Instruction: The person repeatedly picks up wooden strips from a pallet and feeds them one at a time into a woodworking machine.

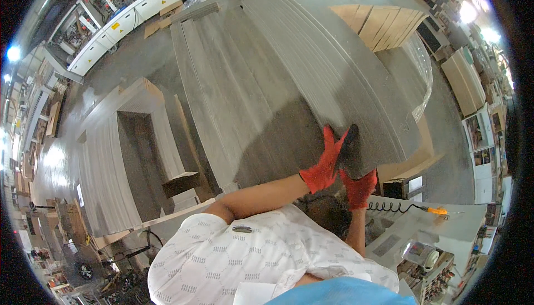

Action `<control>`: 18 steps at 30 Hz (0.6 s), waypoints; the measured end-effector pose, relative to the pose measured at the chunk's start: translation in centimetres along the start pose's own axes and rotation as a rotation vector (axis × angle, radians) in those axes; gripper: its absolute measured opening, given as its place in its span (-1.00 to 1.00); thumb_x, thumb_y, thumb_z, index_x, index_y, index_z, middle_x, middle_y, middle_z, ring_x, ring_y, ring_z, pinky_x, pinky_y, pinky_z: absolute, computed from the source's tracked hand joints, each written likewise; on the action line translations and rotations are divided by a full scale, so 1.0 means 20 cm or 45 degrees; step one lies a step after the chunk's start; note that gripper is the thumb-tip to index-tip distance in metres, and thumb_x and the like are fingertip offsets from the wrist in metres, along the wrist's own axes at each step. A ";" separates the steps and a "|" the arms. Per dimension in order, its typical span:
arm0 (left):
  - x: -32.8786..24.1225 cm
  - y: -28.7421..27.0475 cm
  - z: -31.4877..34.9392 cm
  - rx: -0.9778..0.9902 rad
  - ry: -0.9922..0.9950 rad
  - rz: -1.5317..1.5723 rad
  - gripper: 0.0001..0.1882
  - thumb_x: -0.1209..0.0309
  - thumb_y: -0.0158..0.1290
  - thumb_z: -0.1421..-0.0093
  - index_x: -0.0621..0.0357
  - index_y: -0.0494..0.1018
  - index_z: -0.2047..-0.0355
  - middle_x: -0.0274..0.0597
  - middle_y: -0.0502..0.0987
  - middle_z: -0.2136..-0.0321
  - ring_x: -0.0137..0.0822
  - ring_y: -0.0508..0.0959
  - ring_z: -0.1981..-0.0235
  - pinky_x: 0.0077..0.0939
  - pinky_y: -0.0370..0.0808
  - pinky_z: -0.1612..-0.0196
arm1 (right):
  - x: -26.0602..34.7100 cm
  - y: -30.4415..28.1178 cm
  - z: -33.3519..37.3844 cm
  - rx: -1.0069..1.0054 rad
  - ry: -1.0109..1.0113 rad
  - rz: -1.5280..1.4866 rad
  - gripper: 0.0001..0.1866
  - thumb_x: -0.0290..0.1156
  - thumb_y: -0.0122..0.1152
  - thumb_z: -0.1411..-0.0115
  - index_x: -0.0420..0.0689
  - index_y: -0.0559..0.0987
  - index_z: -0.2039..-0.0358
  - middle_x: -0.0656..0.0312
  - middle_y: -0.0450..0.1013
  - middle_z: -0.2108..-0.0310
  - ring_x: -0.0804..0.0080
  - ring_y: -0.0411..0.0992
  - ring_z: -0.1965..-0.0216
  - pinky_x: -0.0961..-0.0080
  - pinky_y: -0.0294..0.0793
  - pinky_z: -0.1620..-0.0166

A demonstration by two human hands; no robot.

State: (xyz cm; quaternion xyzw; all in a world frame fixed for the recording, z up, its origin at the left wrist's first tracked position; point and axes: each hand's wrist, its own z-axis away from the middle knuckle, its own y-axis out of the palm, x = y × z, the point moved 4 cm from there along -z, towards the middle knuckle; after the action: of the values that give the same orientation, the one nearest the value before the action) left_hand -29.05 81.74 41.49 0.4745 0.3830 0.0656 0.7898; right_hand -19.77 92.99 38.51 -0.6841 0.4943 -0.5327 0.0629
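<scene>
My left hand [325,166], in a red glove with dark fingertips, reaches across to the near end of a stack of long grey wood-grain boards [334,88]. Its fingers are stretched apart and touch the boards near their left edge. Close by on the right, my right hand [359,187], gloved in red too, is closed on the near edge of the top board. Its fingers are partly hidden at that edge. A shadow falls over the boards around both hands.
Left of the stack lies a lower layer of grey boards [233,82]. A hollow stack of grey panels [100,166] stands farther left. Cardboard pieces [384,24] lie beyond on the right. A black coiled hose [389,207] crosses the pale bench [461,221] at the near right.
</scene>
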 end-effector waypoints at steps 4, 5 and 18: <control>-0.13 -0.14 -0.11 -0.172 0.492 -0.148 -0.16 0.08 -0.14 -0.26 0.02 -0.41 -0.31 -0.24 -0.19 -0.33 -0.28 -0.04 -0.30 -0.38 -0.06 -0.30 | 0.11 0.01 0.03 -0.056 0.010 -0.023 -0.21 -0.23 0.54 0.27 -0.24 0.40 0.01 0.03 0.46 0.12 0.18 0.45 0.15 0.34 0.41 0.10; -0.20 -0.16 -0.13 -0.237 0.652 -0.215 -0.08 0.19 -0.04 -0.26 0.02 -0.49 -0.31 -0.23 -0.23 -0.33 -0.29 -0.04 -0.30 -0.39 -0.04 -0.29 | 0.13 0.02 0.05 -0.073 -0.017 0.051 -0.22 -0.23 0.53 0.26 -0.25 0.39 0.01 0.03 0.46 0.13 0.17 0.44 0.15 0.34 0.41 0.10; -1.18 0.14 0.23 -0.019 1.845 -1.914 -0.68 0.29 0.22 0.14 -0.08 0.50 0.29 -0.32 0.48 0.13 0.03 0.29 -0.07 0.26 -0.18 -0.15 | 0.47 0.30 0.50 -0.205 0.193 -0.030 -0.28 -0.20 0.55 0.24 -0.24 0.43 0.09 0.03 0.42 0.12 0.13 0.41 0.12 0.29 0.39 0.08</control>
State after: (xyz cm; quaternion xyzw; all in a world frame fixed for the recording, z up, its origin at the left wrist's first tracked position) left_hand -41.68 69.09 57.75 -0.0440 0.9613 -0.1715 0.2112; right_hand -15.96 78.59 36.82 -0.6504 0.5306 -0.5423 -0.0362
